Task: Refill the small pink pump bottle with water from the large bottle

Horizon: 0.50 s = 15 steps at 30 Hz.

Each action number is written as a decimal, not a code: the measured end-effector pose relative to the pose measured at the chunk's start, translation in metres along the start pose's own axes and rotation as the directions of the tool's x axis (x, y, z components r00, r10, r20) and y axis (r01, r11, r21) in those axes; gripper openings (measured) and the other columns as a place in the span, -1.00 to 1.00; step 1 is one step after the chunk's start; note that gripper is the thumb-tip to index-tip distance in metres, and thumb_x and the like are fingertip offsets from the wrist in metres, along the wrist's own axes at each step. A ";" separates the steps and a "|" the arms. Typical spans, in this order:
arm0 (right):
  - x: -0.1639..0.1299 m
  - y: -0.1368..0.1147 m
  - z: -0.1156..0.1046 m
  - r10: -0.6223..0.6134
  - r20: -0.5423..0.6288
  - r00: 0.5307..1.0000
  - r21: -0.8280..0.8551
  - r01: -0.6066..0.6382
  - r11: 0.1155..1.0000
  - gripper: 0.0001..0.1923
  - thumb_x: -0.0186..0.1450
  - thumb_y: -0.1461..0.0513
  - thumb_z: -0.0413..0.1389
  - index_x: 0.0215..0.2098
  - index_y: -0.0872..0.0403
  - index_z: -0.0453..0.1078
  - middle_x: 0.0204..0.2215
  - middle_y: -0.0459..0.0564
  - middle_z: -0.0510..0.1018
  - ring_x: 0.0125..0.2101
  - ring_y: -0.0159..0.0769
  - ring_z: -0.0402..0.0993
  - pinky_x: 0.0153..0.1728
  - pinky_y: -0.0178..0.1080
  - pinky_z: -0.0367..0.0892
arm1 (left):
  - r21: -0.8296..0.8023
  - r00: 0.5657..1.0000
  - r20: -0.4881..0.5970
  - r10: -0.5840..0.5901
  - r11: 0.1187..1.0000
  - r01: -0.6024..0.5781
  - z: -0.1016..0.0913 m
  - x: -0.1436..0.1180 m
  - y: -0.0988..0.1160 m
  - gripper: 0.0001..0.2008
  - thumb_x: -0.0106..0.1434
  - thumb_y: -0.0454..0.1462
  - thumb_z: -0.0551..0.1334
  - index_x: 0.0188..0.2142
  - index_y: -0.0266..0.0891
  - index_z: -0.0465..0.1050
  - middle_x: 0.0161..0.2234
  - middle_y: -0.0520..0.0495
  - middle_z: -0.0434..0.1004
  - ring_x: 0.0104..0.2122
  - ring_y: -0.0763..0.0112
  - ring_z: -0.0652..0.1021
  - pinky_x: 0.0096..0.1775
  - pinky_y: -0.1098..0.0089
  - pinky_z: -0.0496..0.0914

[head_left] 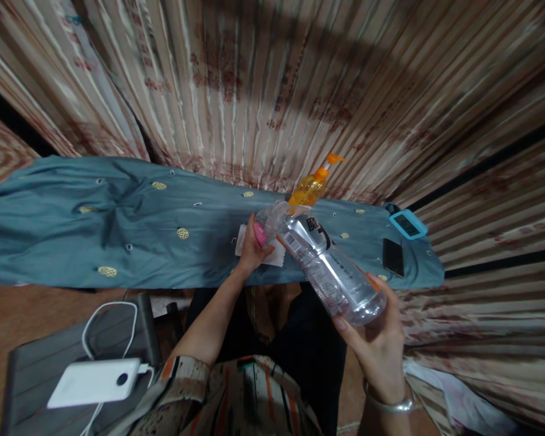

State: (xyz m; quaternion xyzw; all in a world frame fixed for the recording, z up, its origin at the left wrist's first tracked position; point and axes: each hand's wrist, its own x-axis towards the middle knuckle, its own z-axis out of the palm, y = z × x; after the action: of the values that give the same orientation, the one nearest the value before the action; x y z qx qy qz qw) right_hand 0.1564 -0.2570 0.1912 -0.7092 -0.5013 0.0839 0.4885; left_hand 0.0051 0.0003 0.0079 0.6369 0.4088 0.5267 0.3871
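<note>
My right hand (379, 342) is wrapped round the base of a large clear plastic bottle (331, 263) with a printed label. The bottle is tilted, its neck end pointing up and left toward my left hand. My left hand (253, 248) has its fingers closed round a pink item (260, 234) at the bottle's neck end. Clear plastic (275, 213) surrounds that spot, and I cannot tell whether the pink part is a cap. White tissue (276, 254) lies on the cloth under my left hand. Just behind the clear bottle is an orange pump bottle (307, 189).
A teal patterned cloth (136, 242) covers the narrow table. A dark phone (393, 257) and a blue-framed digital clock (407, 224) are at its right end. Pleated curtains (245, 79) hang behind. At lower left, a white power bank (95, 383) with a cable rests on a grey stool (36, 369).
</note>
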 end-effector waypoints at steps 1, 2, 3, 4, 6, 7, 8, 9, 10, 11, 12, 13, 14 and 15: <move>0.000 -0.001 0.000 -0.006 -0.004 1.000 -0.005 0.006 1.000 -0.06 0.09 -0.03 0.46 0.34 -0.01 0.26 0.23 0.18 0.45 0.16 0.04 0.47 0.08 0.01 0.46 | -0.014 1.000 0.005 -0.018 1.000 0.018 0.000 0.000 0.001 0.22 -0.05 -0.28 0.57 0.47 -0.17 -0.09 0.50 -0.35 0.08 0.49 -0.06 0.20 0.51 0.03 0.09; 0.000 -0.001 0.000 -0.014 -0.008 1.000 -0.011 0.014 1.000 -0.07 0.09 -0.03 0.46 0.33 0.00 0.26 0.23 0.18 0.44 0.17 0.05 0.46 0.09 0.01 0.45 | -0.029 0.999 0.009 -0.037 0.999 0.037 0.000 0.000 0.001 0.23 -0.06 -0.29 0.57 0.47 -0.15 -0.09 0.50 -0.33 0.08 0.49 -0.06 0.19 0.51 0.01 0.08; 0.000 -0.002 0.000 -0.021 -0.012 1.000 -0.015 0.021 1.000 -0.07 0.09 -0.03 0.46 0.33 0.00 0.27 0.23 0.18 0.44 0.18 0.06 0.45 0.10 0.02 0.45 | -0.042 0.999 0.012 -0.052 0.998 0.052 -0.001 0.000 0.002 0.24 -0.07 -0.29 0.57 0.47 -0.13 -0.09 0.50 -0.32 0.08 0.50 -0.05 0.18 0.52 0.00 0.07; 0.000 -0.003 0.000 -0.027 -0.013 1.000 -0.018 0.027 0.999 -0.08 0.09 -0.02 0.45 0.33 0.00 0.27 0.24 0.18 0.44 0.19 0.06 0.45 0.12 0.02 0.44 | -0.052 0.998 0.013 -0.059 0.997 0.060 -0.001 0.000 0.002 0.24 -0.09 -0.30 0.57 0.47 -0.11 -0.09 0.50 -0.31 0.08 0.50 -0.04 0.18 0.52 0.00 0.06; 0.000 -0.003 0.000 -0.030 -0.010 1.000 -0.015 0.029 0.999 -0.08 0.10 -0.02 0.45 0.33 -0.01 0.26 0.25 0.18 0.43 0.20 0.06 0.44 0.14 0.03 0.43 | -0.064 0.998 0.012 -0.062 0.996 0.062 -0.002 0.000 0.003 0.26 -0.11 -0.32 0.57 0.47 -0.09 -0.09 0.49 -0.29 0.08 0.51 -0.03 0.17 0.52 0.00 0.06; 0.000 -0.003 0.000 -0.030 -0.009 1.000 -0.011 0.030 0.999 -0.08 0.10 -0.01 0.45 0.33 -0.01 0.26 0.25 0.18 0.43 0.20 0.06 0.44 0.15 0.04 0.42 | -0.066 0.998 0.012 -0.059 0.996 0.060 -0.002 0.000 0.003 0.26 -0.12 -0.32 0.57 0.47 -0.08 -0.09 0.49 -0.28 0.08 0.51 -0.03 0.16 0.52 0.00 0.05; 0.000 -0.003 0.000 -0.029 -0.010 1.000 -0.007 0.029 1.000 -0.08 0.10 -0.01 0.46 0.33 0.00 0.26 0.25 0.18 0.43 0.20 0.06 0.44 0.16 0.05 0.41 | -0.065 0.998 0.014 -0.057 0.996 0.057 -0.002 0.000 0.003 0.27 -0.12 -0.32 0.58 0.47 -0.07 -0.09 0.49 -0.27 0.09 0.51 -0.04 0.15 0.52 -0.01 0.05; 0.000 -0.003 0.000 -0.026 -0.011 1.000 -0.003 0.026 1.000 -0.07 0.09 -0.01 0.46 0.33 0.00 0.26 0.24 0.18 0.43 0.20 0.07 0.44 0.17 0.06 0.41 | -0.063 0.998 0.016 -0.055 0.996 0.056 -0.003 0.000 0.003 0.27 -0.12 -0.32 0.58 0.47 -0.06 -0.09 0.49 -0.26 0.09 0.51 -0.05 0.15 0.52 -0.03 0.04; 0.000 -0.002 0.000 -0.021 -0.011 1.000 0.000 0.021 1.000 -0.07 0.09 -0.01 0.46 0.34 0.00 0.26 0.24 0.18 0.43 0.20 0.07 0.44 0.18 0.07 0.40 | -0.060 0.998 0.020 -0.054 0.997 0.055 -0.003 0.000 0.002 0.27 -0.12 -0.31 0.58 0.47 -0.05 -0.09 0.50 -0.25 0.08 0.51 -0.06 0.15 0.52 -0.04 0.04; 0.000 -0.002 0.000 -0.014 -0.011 1.000 0.004 0.014 1.000 -0.07 0.09 -0.01 0.46 0.34 0.00 0.25 0.24 0.19 0.43 0.21 0.09 0.43 0.18 0.08 0.39 | -0.058 0.998 0.024 -0.053 0.997 0.054 -0.003 0.000 0.002 0.27 -0.11 -0.31 0.58 0.47 -0.04 -0.09 0.50 -0.25 0.08 0.51 -0.07 0.14 0.52 -0.06 0.03; 0.000 -0.001 -0.001 -0.006 -0.008 1.000 0.008 0.006 1.000 -0.06 0.09 -0.01 0.47 0.34 0.00 0.25 0.24 0.19 0.43 0.22 0.10 0.42 0.19 0.09 0.38 | -0.058 0.998 0.027 -0.052 0.997 0.054 -0.003 0.000 0.002 0.27 -0.11 -0.31 0.58 0.48 -0.03 -0.09 0.50 -0.24 0.07 0.51 -0.08 0.15 0.52 -0.07 0.03; 0.000 -0.001 -0.001 0.002 -0.004 1.000 0.011 -0.002 1.000 -0.06 0.08 -0.01 0.47 0.34 0.00 0.25 0.25 0.20 0.43 0.23 0.11 0.42 0.19 0.09 0.38 | -0.058 0.998 0.029 -0.051 0.997 0.053 -0.003 0.000 0.002 0.27 -0.11 -0.31 0.58 0.48 -0.03 -0.10 0.50 -0.25 0.07 0.51 -0.08 0.15 0.52 -0.06 0.02; 0.000 -0.001 -0.001 0.006 -0.001 1.000 0.012 -0.006 1.000 -0.05 0.08 -0.02 0.47 0.34 0.00 0.25 0.25 0.20 0.43 0.23 0.11 0.42 0.19 0.10 0.38 | -0.058 0.998 0.030 -0.050 0.997 0.052 -0.003 0.000 0.002 0.27 -0.11 -0.32 0.57 0.48 -0.04 -0.10 0.50 -0.25 0.06 0.51 -0.08 0.16 0.52 -0.06 0.02; 0.000 -0.002 -0.001 0.007 -0.002 1.000 0.010 -0.007 1.000 -0.05 0.08 -0.02 0.47 0.33 0.00 0.25 0.24 0.19 0.43 0.22 0.10 0.42 0.19 0.10 0.39 | -0.058 0.998 0.030 -0.050 0.997 0.051 -0.003 0.000 0.002 0.27 -0.11 -0.32 0.57 0.48 -0.04 -0.10 0.50 -0.26 0.07 0.51 -0.07 0.16 0.52 -0.04 0.02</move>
State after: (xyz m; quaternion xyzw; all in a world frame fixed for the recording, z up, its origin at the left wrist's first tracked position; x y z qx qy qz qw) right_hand 0.1558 -0.2574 0.1929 -0.7084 -0.4981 0.0876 0.4923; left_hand 0.0025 -0.0006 0.0105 0.6220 0.4036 0.5195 0.4246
